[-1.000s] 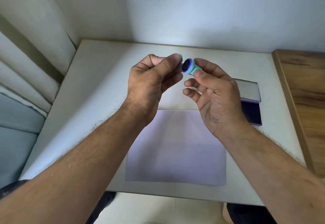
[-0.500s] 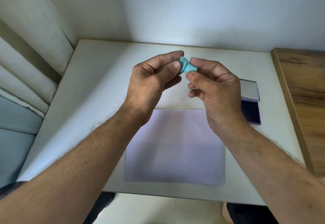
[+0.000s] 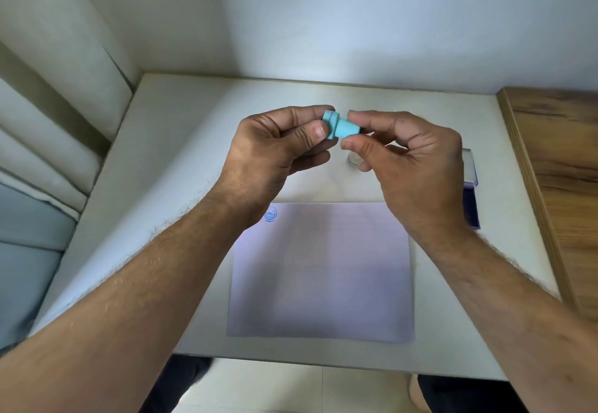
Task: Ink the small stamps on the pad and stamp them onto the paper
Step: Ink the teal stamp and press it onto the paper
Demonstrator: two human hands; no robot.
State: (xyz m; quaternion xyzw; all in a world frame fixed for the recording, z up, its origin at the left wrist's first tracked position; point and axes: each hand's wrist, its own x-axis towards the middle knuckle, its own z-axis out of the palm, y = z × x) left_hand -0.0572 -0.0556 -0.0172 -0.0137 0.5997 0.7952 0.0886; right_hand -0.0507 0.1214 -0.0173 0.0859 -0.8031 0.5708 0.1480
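- Head view: I see both bare hands raised above the white table (image 3: 181,160), meeting over its far half.
- My left hand (image 3: 275,150) pinches the wider collared end of a small turquoise stamp (image 3: 339,127) between thumb and forefinger, the other fingers curled under.
- My right hand (image 3: 411,166) pinches the narrower end of the same stamp, forefinger on top and thumb beneath, so both hands are clamped on it at once.
- The stamp lies roughly level in the air, well clear of the table, its wide end toward the left hand. I cannot see its printing face from here.
- A sheet of pale paper (image 3: 323,276) lies flat on the table below the hands, near the front edge.
- One round blue stamped mark (image 3: 270,213) sits near the paper's far left corner, just beside my left wrist.
- The ink pad (image 3: 470,208) rests at the table's right side, mostly hidden behind my right hand; I make out a dark blue part and a pale lid edge further back.
- A small round greyish object (image 3: 353,160) sits on the table under my right fingers; I cannot tell what it is.
- A wooden surface (image 3: 556,160) adjoins the table on the right.
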